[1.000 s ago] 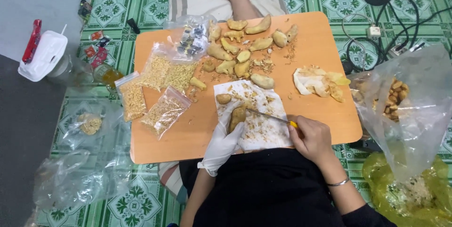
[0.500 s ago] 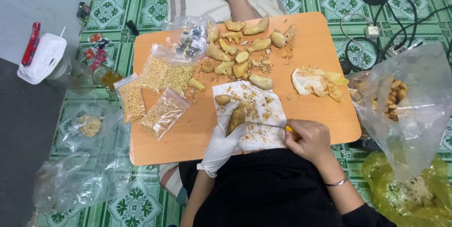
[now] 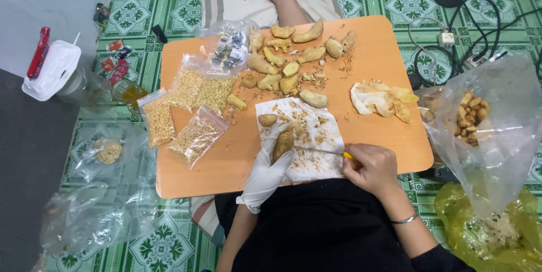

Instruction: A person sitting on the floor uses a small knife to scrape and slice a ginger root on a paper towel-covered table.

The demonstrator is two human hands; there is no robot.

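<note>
The gloved left hand (image 3: pixel 264 171) pins a ginger root (image 3: pixel 283 144) on the white paper sheet (image 3: pixel 316 136) spread to catch peelings on the orange bench (image 3: pixel 384 52), while the bare right hand (image 3: pixel 372 169) closes round a yellow-handled knife (image 3: pixel 330 152) laid flat against it.

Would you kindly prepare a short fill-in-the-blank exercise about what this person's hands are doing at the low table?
1. The left hand wears a white ____.
2. It holds a piece of ginger on a sheet of white ____.
3. The right hand holds a knife whose handle is ____.
4. The table top is coloured ____.

Missing words: glove; paper; yellow; orange
</note>
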